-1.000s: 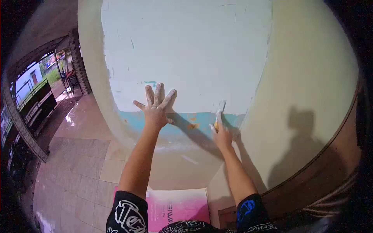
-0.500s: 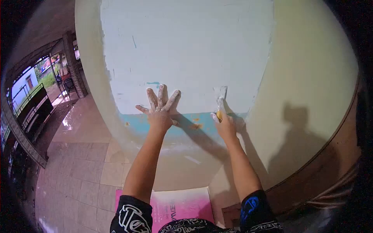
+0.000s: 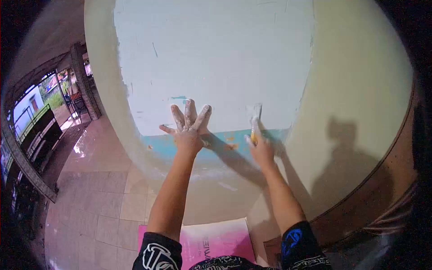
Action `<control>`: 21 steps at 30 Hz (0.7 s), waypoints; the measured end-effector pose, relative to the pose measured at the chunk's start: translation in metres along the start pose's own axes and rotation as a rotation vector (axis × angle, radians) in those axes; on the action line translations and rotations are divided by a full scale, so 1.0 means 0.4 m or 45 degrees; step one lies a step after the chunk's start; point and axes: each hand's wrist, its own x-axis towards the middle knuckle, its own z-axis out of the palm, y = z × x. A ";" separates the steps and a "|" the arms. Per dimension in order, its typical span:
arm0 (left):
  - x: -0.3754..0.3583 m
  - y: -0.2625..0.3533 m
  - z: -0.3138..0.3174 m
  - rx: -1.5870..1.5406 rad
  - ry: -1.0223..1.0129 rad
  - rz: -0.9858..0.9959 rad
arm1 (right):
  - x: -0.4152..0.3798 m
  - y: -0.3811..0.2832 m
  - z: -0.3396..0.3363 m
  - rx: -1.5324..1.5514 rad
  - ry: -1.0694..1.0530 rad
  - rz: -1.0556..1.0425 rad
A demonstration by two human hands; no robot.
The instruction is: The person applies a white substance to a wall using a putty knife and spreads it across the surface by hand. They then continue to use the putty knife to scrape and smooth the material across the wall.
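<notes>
My left hand (image 3: pixel 189 130) lies flat on the wall with its fingers spread, their tips coated in white; it holds nothing. My right hand (image 3: pixel 260 146) grips the yellow handle of a putty knife (image 3: pixel 255 113), whose whitened blade points up against the white patch. The white patch (image 3: pixel 216 58) covers much of the wall, with a few scratches in it. Below it runs a turquoise strip (image 3: pixel 166 146) with rusty orange spots, and a small turquoise mark (image 3: pixel 178 97) shows just above my left fingers.
A pink and white printed sheet (image 3: pixel 216 245) lies at the wall's foot. Floor tiles (image 3: pixel 103 202) extend to the left, toward a railing (image 3: pixel 38 130) and a post (image 3: pixel 83 81). Brown cloth (image 3: pixel 396 211) shows at the lower right. My shadow falls on the cream wall (image 3: pixel 369 90).
The putty knife and my right hand have shifted slightly down the wall. My left hand remains at the same part of the wall. The view has moved a little.
</notes>
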 end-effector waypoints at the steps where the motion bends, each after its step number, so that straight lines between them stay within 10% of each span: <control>1: 0.001 -0.005 0.015 -0.008 0.062 0.015 | -0.038 0.007 0.015 -0.035 -0.053 0.035; 21: 0.004 0.008 0.000 0.022 -0.010 -0.021 | 0.040 -0.080 -0.013 -0.119 0.054 0.001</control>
